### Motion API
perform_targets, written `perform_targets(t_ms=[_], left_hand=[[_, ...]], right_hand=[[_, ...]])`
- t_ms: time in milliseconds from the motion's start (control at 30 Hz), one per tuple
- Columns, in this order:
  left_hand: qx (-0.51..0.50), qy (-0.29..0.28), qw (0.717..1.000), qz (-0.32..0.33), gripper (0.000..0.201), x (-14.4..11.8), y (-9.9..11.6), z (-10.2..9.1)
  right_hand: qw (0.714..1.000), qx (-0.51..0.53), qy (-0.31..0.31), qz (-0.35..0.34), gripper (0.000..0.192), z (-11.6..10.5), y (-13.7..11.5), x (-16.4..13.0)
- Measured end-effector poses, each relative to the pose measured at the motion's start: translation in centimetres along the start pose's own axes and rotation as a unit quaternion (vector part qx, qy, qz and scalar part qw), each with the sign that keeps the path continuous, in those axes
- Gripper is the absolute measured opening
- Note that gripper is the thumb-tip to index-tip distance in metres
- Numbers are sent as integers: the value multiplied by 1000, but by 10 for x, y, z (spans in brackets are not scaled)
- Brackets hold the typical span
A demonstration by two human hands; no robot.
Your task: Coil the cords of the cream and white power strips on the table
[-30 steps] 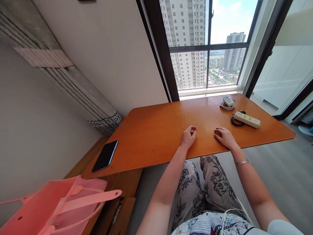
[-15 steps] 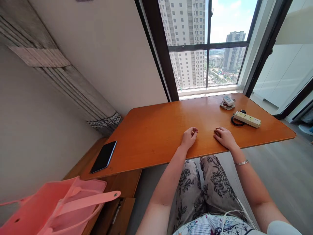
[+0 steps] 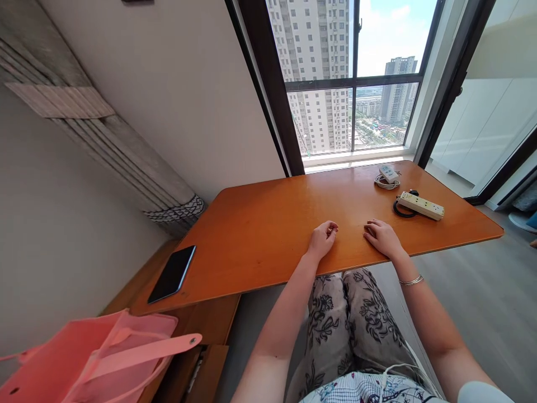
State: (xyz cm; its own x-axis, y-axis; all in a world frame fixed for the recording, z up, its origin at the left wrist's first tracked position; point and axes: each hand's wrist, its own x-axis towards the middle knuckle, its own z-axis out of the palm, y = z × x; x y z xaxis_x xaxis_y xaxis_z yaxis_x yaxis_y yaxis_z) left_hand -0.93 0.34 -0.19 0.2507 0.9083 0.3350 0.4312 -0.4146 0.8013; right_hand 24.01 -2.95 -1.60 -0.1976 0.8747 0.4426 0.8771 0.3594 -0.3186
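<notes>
My left hand point(image 3: 323, 238) rests on its side on the orange-brown wooden table point(image 3: 260, 224), near the front edge. Its fingers are loosely curled in, and nothing shows in them. To its right lies my right hand point(image 3: 382, 237), palm down on the tabletop, fingers somewhat apart and holding nothing. A bare stretch of wood separates the two. Beyond my right hand, and nearest to it, is a cream power strip point(image 3: 421, 205) with a black cord. Behind that sits a smaller white power strip point(image 3: 389, 174) on its coiled white cable.
A dark-screened tablet point(image 3: 172, 274) lies at the table's left end. Below it, a pink bag point(image 3: 54, 358) with a strap stands at the lower left. A tied grey curtain point(image 3: 138, 168) hangs by the wall, and a window point(image 3: 356, 84) rises behind the table.
The view has shifted slightly, so everything sits a little further left and lower. Both hands keep the same pose and place on the table.
</notes>
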Motion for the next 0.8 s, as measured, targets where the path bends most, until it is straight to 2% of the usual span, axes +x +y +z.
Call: perform_targets(t_ms=[800], left_hand=[[74,-38,996,22,13,-7,11,-2]], right_hand=[[1000,-19,7,-5,26,0,-2,-2]])
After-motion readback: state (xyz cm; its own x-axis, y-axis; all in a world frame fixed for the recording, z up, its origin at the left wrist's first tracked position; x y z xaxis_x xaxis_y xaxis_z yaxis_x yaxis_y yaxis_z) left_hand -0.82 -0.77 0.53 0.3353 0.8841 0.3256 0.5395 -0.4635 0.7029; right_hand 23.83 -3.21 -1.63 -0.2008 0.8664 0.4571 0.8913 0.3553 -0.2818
